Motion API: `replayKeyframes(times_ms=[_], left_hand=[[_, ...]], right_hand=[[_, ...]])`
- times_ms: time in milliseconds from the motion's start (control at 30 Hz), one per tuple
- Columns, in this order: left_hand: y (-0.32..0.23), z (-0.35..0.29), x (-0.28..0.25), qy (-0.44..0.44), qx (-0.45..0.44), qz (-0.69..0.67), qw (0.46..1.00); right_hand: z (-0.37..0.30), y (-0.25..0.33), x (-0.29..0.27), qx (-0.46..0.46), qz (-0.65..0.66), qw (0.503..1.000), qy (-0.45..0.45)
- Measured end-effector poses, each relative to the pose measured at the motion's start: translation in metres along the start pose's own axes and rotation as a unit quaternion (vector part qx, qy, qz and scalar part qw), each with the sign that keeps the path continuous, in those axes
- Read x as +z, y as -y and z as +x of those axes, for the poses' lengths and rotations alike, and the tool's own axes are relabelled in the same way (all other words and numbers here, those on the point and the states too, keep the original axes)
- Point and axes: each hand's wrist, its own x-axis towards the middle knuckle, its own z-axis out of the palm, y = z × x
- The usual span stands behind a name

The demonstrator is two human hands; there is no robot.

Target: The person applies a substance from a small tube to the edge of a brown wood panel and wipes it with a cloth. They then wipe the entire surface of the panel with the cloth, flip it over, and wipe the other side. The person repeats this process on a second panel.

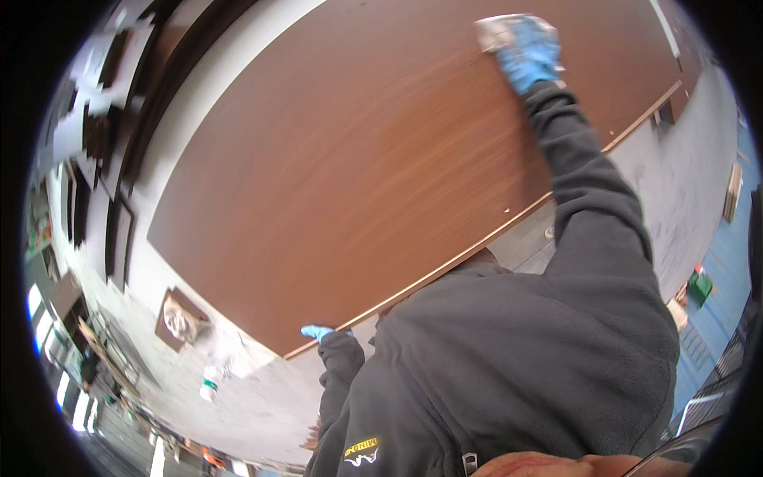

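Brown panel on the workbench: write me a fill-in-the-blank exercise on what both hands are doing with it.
1. Both hands wear ____ gloves.
2. The right hand presses a grey ____ flat on the brown panel.
3. The left hand rests at the panel's near ____.
4. The sleeves of the person's fleece jacket are dark ____.

Missing words: blue; cloth; edge; grey

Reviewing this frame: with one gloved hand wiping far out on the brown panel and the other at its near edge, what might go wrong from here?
The right hand presses a cloth near the far side of the wood panel with the arm fully stretched, so the person may overbalance. The left hand only rests at the near edge, so the panel might shift. The spray bottle beyond the corner could be knocked over.
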Motion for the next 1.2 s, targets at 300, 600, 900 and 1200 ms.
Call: replayKeyframes(times_ms=[300,600,900,1200], left_hand=[[0.011,0.014,-0.012,0.017,-0.055,-0.028,0.998],[-0.008,0.019,-0.039,0.190,-0.299,-0.083,0.931],[-0.036,0.065,-0.123,0.395,-0.347,-0.015,0.851],[-0.042,0.142,-0.203,0.418,-0.162,-0.138,0.883]], right_hand=[[-0.052,0.035,0.038,-0.068,-0.134,0.989,0.020],[-0.247,0.278,0.045,-0.181,0.029,0.964,0.195],[-0.309,0.393,0.061,-0.042,-0.036,0.996,-0.070],[-0.459,0.733,0.139,-0.520,0.272,0.779,0.221]])
